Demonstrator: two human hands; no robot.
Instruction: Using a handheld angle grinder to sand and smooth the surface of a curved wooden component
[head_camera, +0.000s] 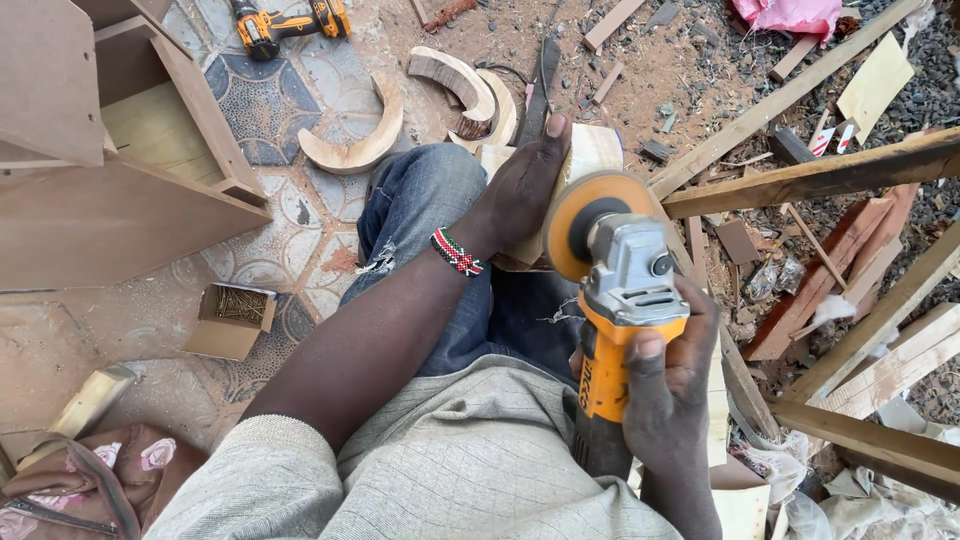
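My right hand (665, 385) grips the yellow body of an angle grinder (620, 310) whose round orange sanding disc (590, 222) faces a pale curved wooden piece (592, 148). My left hand (520, 190) presses that wooden piece down against my knee, fingers spread over it. A beaded bracelet (457, 251) circles the left wrist. The disc's edge touches or nearly touches the wood beside my left hand.
Curved wood offcuts (360, 150) lie on the patterned floor ahead. A yellow cordless drill (285, 25) rests at the top. A brown board cabinet (110, 170) stands left, a small box of nails (235, 315) below it. Planks and scrap timber (830, 175) crowd the right.
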